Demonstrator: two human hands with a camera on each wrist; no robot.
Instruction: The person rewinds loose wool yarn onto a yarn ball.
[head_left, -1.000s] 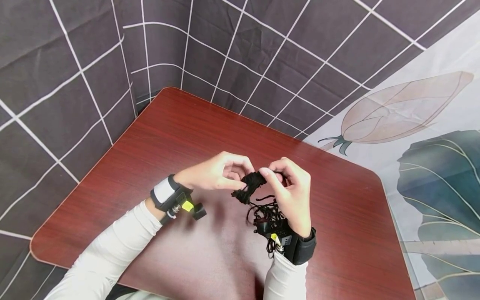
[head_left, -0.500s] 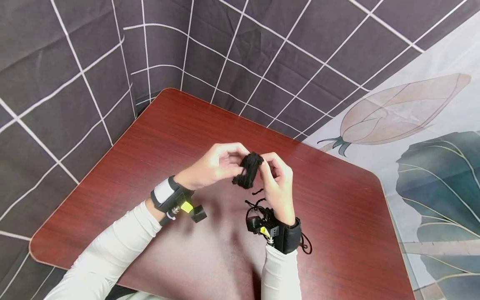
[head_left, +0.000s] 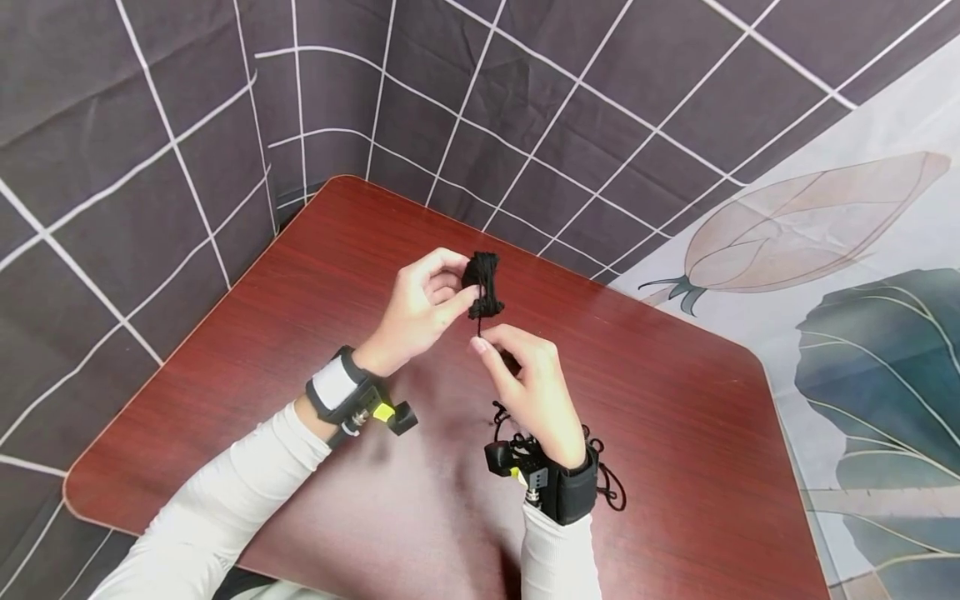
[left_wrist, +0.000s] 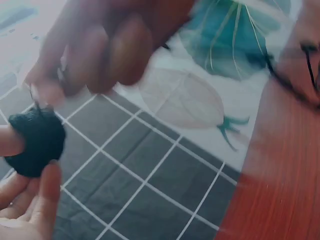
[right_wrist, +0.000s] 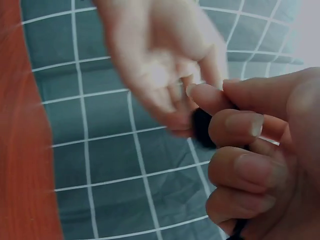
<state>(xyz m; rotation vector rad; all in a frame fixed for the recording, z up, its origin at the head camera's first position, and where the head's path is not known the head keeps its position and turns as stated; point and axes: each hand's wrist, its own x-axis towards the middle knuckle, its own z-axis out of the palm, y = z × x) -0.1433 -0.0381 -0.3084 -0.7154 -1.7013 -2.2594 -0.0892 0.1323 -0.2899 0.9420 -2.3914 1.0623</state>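
A bundle of wound black cord (head_left: 484, 283) is held up above the table by my left hand (head_left: 417, 310), thumb on one side and fingers on the other. From its lower end a short strand runs to my right hand (head_left: 528, 379), which pinches it between thumb and forefinger. In the left wrist view the wound cord (left_wrist: 37, 142) looks rounded between thumb and fingers, while the right hand (left_wrist: 107, 47) is blurred above it. Curled right-hand fingers (right_wrist: 242, 172) partly hide the bundle in the right wrist view, and a bit of cord shows below them.
Loose loops of black cord (head_left: 613, 492) lie on the reddish-brown table (head_left: 697, 433) beside and behind the right wrist, partly hidden by its camera (head_left: 517, 458). A dark grid-patterned cloth (head_left: 420, 108) and a leaf-print cloth (head_left: 817, 225) hang behind the table.
The bundle has risen, moved slightly left and turned more upright in my left hand. My right hand was touching the bundle; it is now below it, with the strand drawn between them.
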